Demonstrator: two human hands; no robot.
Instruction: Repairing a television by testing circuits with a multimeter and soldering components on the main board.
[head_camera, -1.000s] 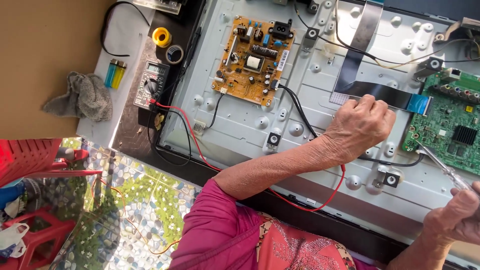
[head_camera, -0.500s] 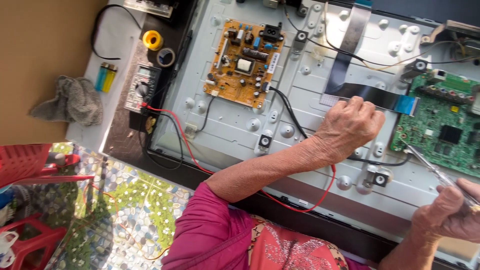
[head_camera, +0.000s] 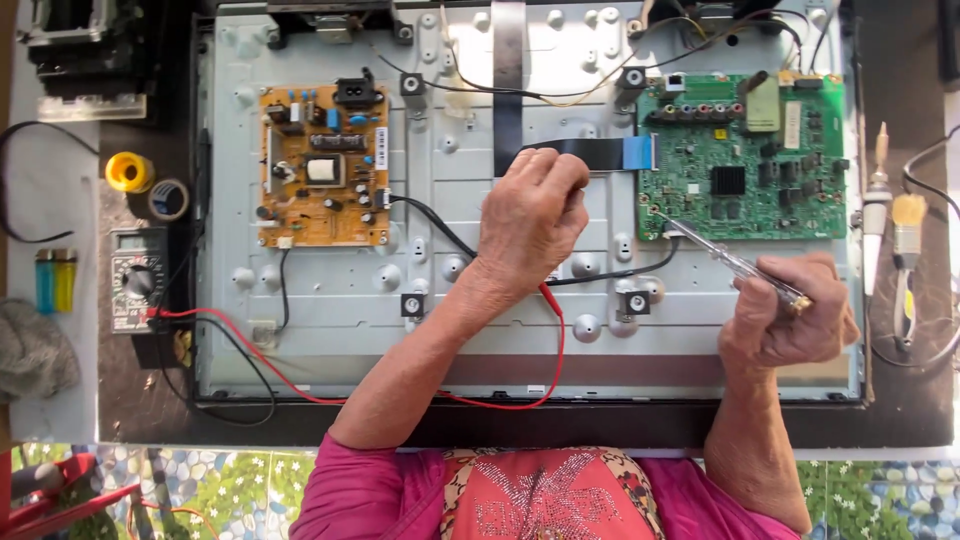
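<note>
An opened flat-screen back panel (head_camera: 450, 330) lies on the bench. My left hand (head_camera: 530, 225) rests on it mid-panel as a closed fist, just below the black ribbon cable (head_camera: 590, 152). A red test lead (head_camera: 555, 350) from the multimeter (head_camera: 137, 278) loops up and ends under this hand. My right hand (head_camera: 785, 315) grips a clear-handled screwdriver (head_camera: 735, 262). Its tip touches the lower left corner of the green main board (head_camera: 745, 155). The orange power board (head_camera: 322, 165) sits at the panel's left.
Left of the panel lie a yellow solder reel (head_camera: 129, 171), a tape roll (head_camera: 168, 199), two lighters (head_camera: 55, 280) and a grey rag (head_camera: 35, 350). A brush (head_camera: 908, 250) and another tool (head_camera: 877, 200) lie at the right. Red plastic stools (head_camera: 50, 490) stand below left.
The view has swung so the panel now lies square and centred. My right hand with the screwdriver has come fully into view. My left fist stays in the same place on the panel.
</note>
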